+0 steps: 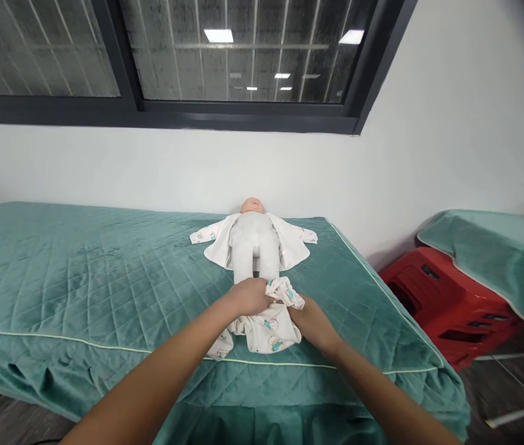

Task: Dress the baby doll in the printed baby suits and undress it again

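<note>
A baby doll [255, 238] with a grey-white cloth body lies on its back on the green bed, head toward the wall. Its arms are in the sleeves of a white printed jacket [293, 244], which is spread wide at the front. At the doll's feet, both my hands grip white baby pants [274, 330] with a colourful print. My left hand [250, 296] is closed on the bunched cloth beside the doll's lower legs. Fingers of my right hand [311, 321] are closed on the right side of the same cloth. The doll's feet are hidden.
The bed has a quilted green velvet cover [104, 278] with pale piping along its edge. To the right, a red plastic stool [452, 303] stands beside another green-covered surface [498, 247]. Behind the bed are a white wall [164, 164] and a dark-framed window [243, 114].
</note>
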{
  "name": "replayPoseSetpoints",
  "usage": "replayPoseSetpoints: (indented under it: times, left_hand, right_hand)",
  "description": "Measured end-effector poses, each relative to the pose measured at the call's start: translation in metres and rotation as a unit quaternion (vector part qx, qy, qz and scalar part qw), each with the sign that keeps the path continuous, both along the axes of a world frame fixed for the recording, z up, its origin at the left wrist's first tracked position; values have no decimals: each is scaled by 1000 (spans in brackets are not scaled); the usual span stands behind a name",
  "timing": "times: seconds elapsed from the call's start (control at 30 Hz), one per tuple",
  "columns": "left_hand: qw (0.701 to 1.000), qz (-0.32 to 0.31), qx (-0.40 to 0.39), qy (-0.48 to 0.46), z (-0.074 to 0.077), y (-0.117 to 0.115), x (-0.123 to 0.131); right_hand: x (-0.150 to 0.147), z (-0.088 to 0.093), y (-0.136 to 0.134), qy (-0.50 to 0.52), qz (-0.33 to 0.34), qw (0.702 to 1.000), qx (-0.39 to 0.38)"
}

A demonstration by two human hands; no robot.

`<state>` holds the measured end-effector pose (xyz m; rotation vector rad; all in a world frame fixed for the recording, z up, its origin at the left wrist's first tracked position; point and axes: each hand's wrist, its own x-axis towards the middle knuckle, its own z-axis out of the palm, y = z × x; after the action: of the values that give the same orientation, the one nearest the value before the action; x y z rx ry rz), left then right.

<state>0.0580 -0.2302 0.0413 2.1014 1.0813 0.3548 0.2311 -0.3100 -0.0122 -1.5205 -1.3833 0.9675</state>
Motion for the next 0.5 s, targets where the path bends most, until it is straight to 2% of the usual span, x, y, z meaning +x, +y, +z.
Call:
replayPoseSetpoints:
  times: [0.07,0.13,0.2,0.27,0.33,0.4,0.43,0.5]
  left_hand:
    - [999,-26,-26,-15,4,2,0]
    - [996,-61,-58,-23,9,3,-3]
    - [991,-80,-105,-38,16,2,-8]
    - [978,-73,-180,-80,20,1,-14]
    - [943,-54,-288,-159,20,1,-17]
    - [890,-41,-383,-247,15,3,-17]
    - [866,-35,-412,-282,11,5,-16]
    - [839,-18,-432,-330,3,9,-13]
  right_hand:
    - [-2,0,-4,-15,-27,999,-6]
    - [-3,-1,-10,19,-28,999,-19]
    - [-4,0,-16,114,3,993,-33]
    - [-4,0,-21,225,29,973,-45]
    - [-4,1,-23,306,29,950,-50]
    - [-4,2,-22,339,17,940,-42]
    - [-4,3,-20,342,12,939,-35]
    - [-4,3,-13,336,7,941,-20]
